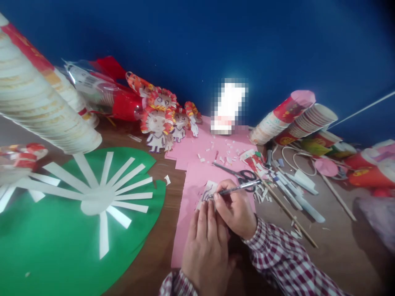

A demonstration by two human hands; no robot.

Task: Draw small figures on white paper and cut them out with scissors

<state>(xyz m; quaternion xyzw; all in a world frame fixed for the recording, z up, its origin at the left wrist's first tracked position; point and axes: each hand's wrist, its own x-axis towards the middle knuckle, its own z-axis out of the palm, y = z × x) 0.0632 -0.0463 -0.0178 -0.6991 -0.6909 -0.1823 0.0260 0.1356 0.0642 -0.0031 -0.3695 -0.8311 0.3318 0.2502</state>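
My right hand (236, 207) grips a dark pen (237, 188), its tip down on a small white piece of paper (210, 190). Dark drawn lines show on that paper. Flat beside it lies my left hand (205, 242), fingers stretched out, with the fingertips resting on the paper's lower edge. Both are over pink sheets (188, 230) on the wooden table. Just beyond the pen, a pair of dark-handled scissors (243, 176) lies partly behind it. Paper lion figures (156, 127) with red and orange manes and drawn faces stand at the back.
At left, a large green paper sheet (61, 250) bears a cut cup with white strips spread (98, 199). Tall paper cup stacks rise at left (40, 90) and back right (280, 117). Paper scraps, markers (288, 191) and a thin stick (290, 213) lie at right.
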